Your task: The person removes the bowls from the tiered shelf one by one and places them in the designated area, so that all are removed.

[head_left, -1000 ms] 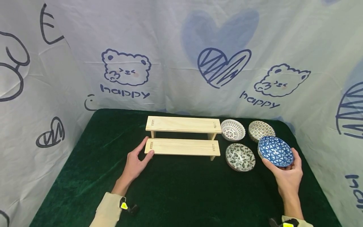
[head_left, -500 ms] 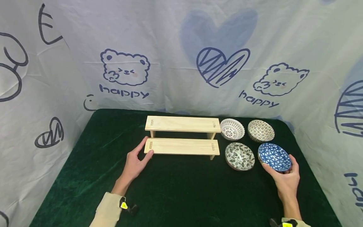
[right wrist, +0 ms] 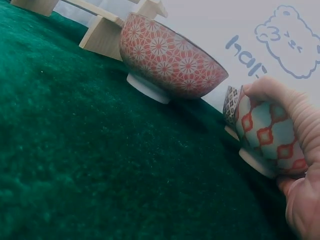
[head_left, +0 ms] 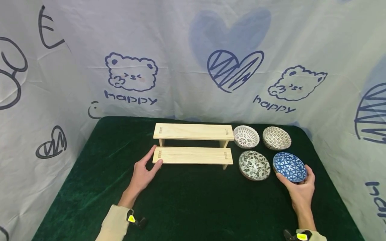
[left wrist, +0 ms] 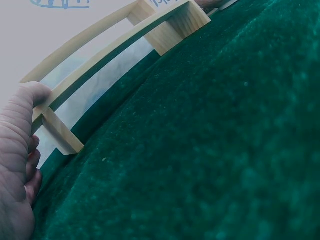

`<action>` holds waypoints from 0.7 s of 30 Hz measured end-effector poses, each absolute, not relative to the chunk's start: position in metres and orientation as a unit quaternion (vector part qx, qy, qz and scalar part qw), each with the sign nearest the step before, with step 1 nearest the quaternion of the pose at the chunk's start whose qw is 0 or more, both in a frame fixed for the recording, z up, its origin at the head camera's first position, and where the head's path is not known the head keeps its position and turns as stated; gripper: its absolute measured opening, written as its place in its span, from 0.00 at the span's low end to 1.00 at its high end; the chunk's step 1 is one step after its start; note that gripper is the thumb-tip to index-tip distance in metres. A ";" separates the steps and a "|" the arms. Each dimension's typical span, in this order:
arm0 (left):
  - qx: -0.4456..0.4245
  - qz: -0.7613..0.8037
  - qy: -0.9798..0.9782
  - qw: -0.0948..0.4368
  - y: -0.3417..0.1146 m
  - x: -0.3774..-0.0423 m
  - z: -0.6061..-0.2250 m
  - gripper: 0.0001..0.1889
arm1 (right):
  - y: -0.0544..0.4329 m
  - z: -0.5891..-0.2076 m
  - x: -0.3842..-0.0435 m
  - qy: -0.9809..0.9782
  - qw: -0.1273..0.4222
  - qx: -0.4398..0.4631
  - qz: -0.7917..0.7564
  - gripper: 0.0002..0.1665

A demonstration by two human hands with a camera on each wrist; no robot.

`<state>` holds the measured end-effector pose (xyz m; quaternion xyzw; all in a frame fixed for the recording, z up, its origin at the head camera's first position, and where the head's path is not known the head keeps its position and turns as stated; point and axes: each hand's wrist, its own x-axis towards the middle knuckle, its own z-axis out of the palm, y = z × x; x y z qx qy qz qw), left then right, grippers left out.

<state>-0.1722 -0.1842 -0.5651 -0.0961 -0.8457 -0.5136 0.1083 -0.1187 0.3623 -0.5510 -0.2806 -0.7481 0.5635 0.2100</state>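
Note:
My left hand (head_left: 144, 170) grips the left end of a two-step wooden display stand (head_left: 193, 156), thumb at the front edge of the lower board. In the left wrist view that thumb lies over the board's end, with the fingers curled below beside a leg (left wrist: 62, 132). On the right, my right hand (head_left: 298, 190) holds a bowl (head_left: 290, 166), blue triangle pattern inside, teal with red diamonds outside (right wrist: 275, 132). Its foot is right at the green cloth. Left of it sits a leaf-patterned bowl (head_left: 254, 165), whose outside is red with white flowers (right wrist: 170, 57).
Behind these two bowls stand a white bowl with a radiating pattern (head_left: 246, 137) and a beige latticed bowl (head_left: 276, 138). The white one is close to the stand's right end. Dark green cloth (head_left: 211, 204) covers the table; a printed white curtain (head_left: 181, 83) hangs behind.
My right hand has brought the blue-patterned bowl down and toward me, away from the beige latticed bowl it overlapped. The left hand stays at the stand.

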 end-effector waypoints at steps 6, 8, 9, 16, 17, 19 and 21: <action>-0.094 -0.512 -0.847 0.110 -0.186 -0.171 -0.565 0.36 | 0.362 -0.553 -0.120 -0.731 0.206 -0.275 0.590 0.65; -0.094 -0.512 -0.847 0.111 -0.186 -0.171 -0.564 0.36 | 0.361 -0.552 -0.121 -0.734 0.197 -0.276 0.589 0.65; -0.094 -0.512 -0.847 0.112 -0.186 -0.171 -0.564 0.36 | 0.361 -0.552 -0.121 -0.736 0.193 -0.277 0.587 0.66; -0.093 -0.508 -0.851 0.102 -0.187 -0.169 -0.562 0.36 | 0.359 -0.549 -0.117 -0.773 0.163 -0.279 0.546 0.68; -0.092 -0.505 -0.852 0.101 -0.187 -0.169 -0.562 0.36 | 0.359 -0.548 -0.116 -0.777 0.159 -0.280 0.541 0.69; -0.090 -0.501 -0.855 0.100 -0.187 -0.169 -0.562 0.36 | 0.359 -0.547 -0.115 -0.783 0.154 -0.281 0.533 0.70; -0.089 -0.498 -0.856 0.102 -0.187 -0.168 -0.562 0.37 | 0.359 -0.546 -0.114 -0.788 0.150 -0.283 0.526 0.71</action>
